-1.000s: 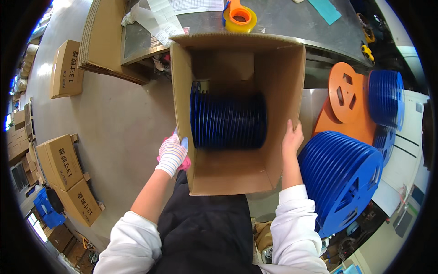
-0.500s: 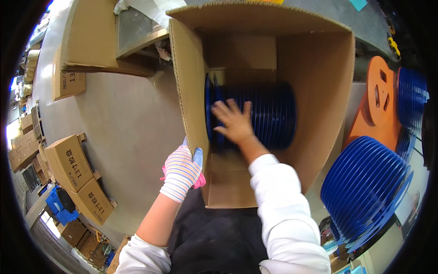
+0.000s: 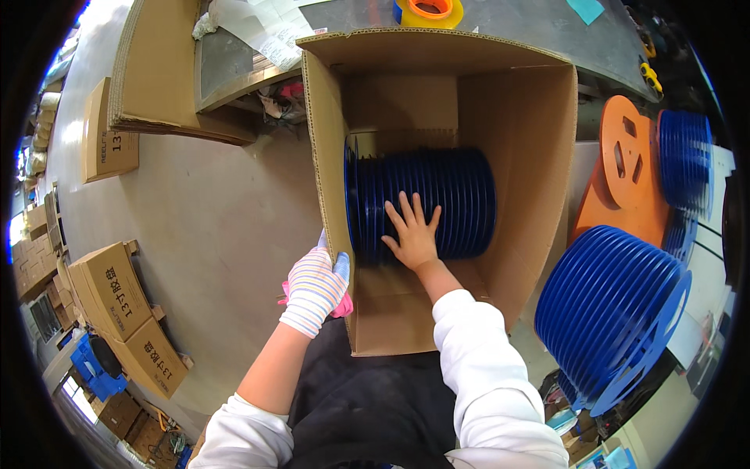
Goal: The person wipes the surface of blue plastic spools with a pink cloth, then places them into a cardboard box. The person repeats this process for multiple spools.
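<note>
An open cardboard box (image 3: 512, 187) stands in front of me, its opening facing me. Inside lies a row of blue plastic reel discs (image 3: 461, 207), stacked on edge side by side, with one disc at the left end standing slightly apart. My left hand (image 3: 316, 283), in a striped knit glove, grips the box's left wall near its lower corner, thumb on the inner side. Something pink (image 3: 341, 306) shows beside that hand; its kind is unclear. My bare right hand (image 3: 414, 236) rests on the discs with its fingers spread and holds nothing.
Right of the box are more blue discs (image 3: 605, 313) in a large stack and an orange stand (image 3: 621, 187). Behind it, a grey table (image 3: 523, 27) carries a tape roll (image 3: 430, 11) and papers. Flattened cardboard (image 3: 156, 74) and closed cartons (image 3: 117, 289) stand at left.
My right hand has slid right and slightly nearer along the discs. The view has shifted a little, showing more of the table and tape roll. My left hand keeps its hold.
</note>
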`<state>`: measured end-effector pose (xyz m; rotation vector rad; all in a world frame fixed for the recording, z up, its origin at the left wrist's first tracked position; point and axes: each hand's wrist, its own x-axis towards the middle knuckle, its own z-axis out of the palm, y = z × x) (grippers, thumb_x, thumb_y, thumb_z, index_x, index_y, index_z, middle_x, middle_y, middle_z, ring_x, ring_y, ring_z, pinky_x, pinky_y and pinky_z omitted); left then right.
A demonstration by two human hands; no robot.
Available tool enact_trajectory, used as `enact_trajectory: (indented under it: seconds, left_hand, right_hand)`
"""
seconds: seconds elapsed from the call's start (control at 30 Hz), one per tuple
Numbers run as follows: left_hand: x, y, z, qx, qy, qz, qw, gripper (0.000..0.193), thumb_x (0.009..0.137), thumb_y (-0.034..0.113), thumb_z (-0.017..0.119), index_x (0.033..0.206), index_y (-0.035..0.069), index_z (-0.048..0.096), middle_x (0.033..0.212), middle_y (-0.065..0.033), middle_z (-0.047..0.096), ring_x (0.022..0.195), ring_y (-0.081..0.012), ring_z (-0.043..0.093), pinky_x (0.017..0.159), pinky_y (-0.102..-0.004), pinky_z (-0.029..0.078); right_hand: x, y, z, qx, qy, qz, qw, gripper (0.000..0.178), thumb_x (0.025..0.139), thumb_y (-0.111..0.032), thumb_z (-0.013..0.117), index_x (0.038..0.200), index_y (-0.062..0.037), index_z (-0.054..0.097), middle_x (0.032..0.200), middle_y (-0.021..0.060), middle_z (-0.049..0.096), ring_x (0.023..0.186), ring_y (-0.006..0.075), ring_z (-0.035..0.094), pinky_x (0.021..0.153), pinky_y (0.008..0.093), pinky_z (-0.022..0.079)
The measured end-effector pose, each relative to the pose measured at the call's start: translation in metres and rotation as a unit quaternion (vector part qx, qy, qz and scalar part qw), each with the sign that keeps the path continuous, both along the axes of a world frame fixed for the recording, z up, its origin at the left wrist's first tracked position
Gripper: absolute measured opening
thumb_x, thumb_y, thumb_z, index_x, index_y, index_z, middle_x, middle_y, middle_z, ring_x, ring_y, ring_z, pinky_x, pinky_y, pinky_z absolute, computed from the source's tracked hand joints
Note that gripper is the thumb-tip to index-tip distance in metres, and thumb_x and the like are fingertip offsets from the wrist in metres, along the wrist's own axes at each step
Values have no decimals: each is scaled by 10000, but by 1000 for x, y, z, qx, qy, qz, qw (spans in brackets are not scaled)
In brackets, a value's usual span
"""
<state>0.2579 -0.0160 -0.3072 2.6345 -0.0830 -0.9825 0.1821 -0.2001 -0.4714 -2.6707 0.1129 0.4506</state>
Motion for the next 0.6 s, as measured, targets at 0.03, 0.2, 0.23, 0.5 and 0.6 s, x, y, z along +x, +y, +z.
enact_trajectory:
  seconds: [0.03, 0.2, 0.23, 0.5, 0.6]
  left_hand:
    - [-1, -4, 1, 0, -5, 0, 1000, 306, 908, 228, 588, 1149, 49, 643, 941, -225, 696, 867, -409, 664, 784, -459, 531]
    - [-2, -15, 2, -1, -30, -10, 1000, 329, 904, 227, 592, 1181, 54, 630, 958, -229, 695, 878, -415, 659, 788, -460, 531]
    - [-1, -15, -1, -1, -28, -11, 1000, 333, 905, 227, 592, 1187, 54, 627, 964, -229, 695, 883, -417, 657, 792, -460, 530]
    - [5, 2, 8, -20, 30, -12, 999, 631, 909, 374, 586, 1458, 99, 438, 1074, -237, 690, 992, -403, 661, 902, -459, 518]
    - [-5, 19, 29, -44, -18, 37, 998, 652, 895, 379, 639, 1452, 99, 445, 1122, -227, 691, 1051, -354, 668, 910, -409, 506]
  right_hand:
    - [2, 9, 1, 10, -11, -28, 999, 772, 856, -368, 721, 1526, -246, 358, 1624, 84, 240, 1504, 347, 175, 1134, 697, 136]
    - [54, 51, 0, 46, -56, -38, 997, 880, 831, -260, 735, 1557, -130, 254, 1623, 92, 229, 1498, 331, 200, 1168, 613, 183]
    - [50, 52, -7, 36, -63, -38, 997, 879, 830, -264, 732, 1556, -121, 256, 1619, 97, 240, 1491, 329, 220, 1166, 600, 200]
    - [-157, 62, -28, -64, 225, 48, 971, 758, 910, -246, 577, 1582, -190, 230, 1663, 61, 130, 1525, 295, 141, 1180, 598, 187]
    - [-162, 44, 5, 148, 353, -164, 909, 955, 876, -417, 677, 1601, -240, 81, 1666, 117, 78, 1535, 322, 71, 1188, 604, 153]
